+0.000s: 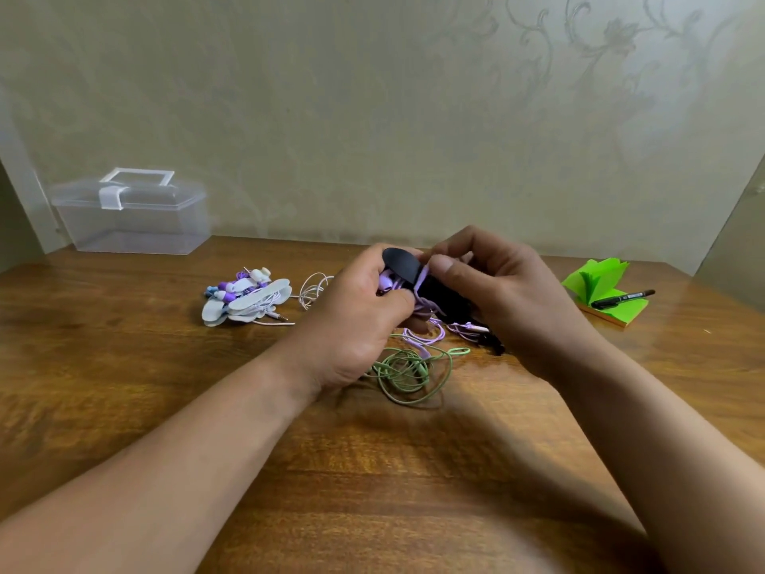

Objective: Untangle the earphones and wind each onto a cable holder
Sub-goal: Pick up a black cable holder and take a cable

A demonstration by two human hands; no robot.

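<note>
My left hand (364, 308) grips a black cable holder (400, 263) with a lilac earphone (388, 280) tucked against it. My right hand (492, 283) pinches the lilac cable (421, 279) where it crosses the holder. More lilac cable (426, 337) hangs down onto the table below my hands. A loose green earphone tangle (407, 372) lies on the wood just in front of them. To the left sits a pile of wound earphones on white holders (244, 298), with a loose white cable loop (312, 288) beside it.
A clear plastic box (132, 215) with a lid and handle stands at the back left against the wall. A green sticky-note pad (606, 294) with a black marker (623, 299) on it lies at the right. Bare wooden tabletop (372, 470) spreads toward me.
</note>
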